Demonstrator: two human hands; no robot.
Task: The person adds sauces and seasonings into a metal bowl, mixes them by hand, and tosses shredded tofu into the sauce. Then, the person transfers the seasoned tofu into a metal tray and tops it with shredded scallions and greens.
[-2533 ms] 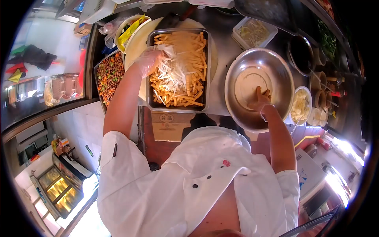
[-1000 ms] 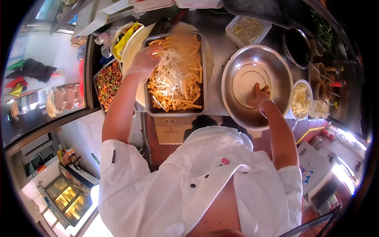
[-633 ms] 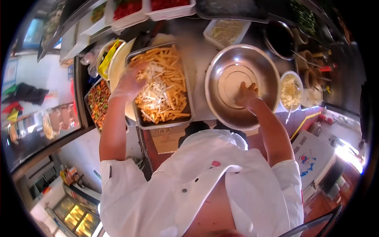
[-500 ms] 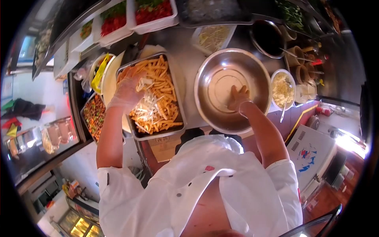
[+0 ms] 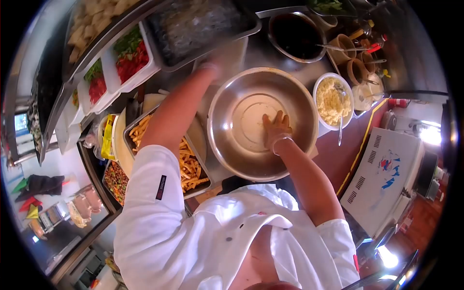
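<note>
My left hand (image 5: 211,70), smeared by motion, reaches over the near end of a whitish rectangular container (image 5: 234,54) beyond the bowl. Its fingers cannot be made out. Down inside a large steel bowl (image 5: 215,145), my right hand (image 5: 277,129) rests with spread fingers against the inner surface, holding nothing. The bowl has no food in it. Under my left forearm lies a metal tray (image 5: 207,185) of golden-brown strips (image 5: 192,169), partly covered by the arm.
A white bowl of pale yellow crumbly food (image 5: 331,101) with a spoon stands right of the steel bowl. Behind are a pan of dark liquid (image 5: 296,36), a tray of translucent food (image 5: 198,26) and white tubs of red and green pieces (image 5: 131,63). Diced vegetables (image 5: 116,181) sit far left.
My left hand has left the strips and pale shreds in the tray and swung forward and right to the whitish container. My right hand stays in the bowl. The view has shifted.
</note>
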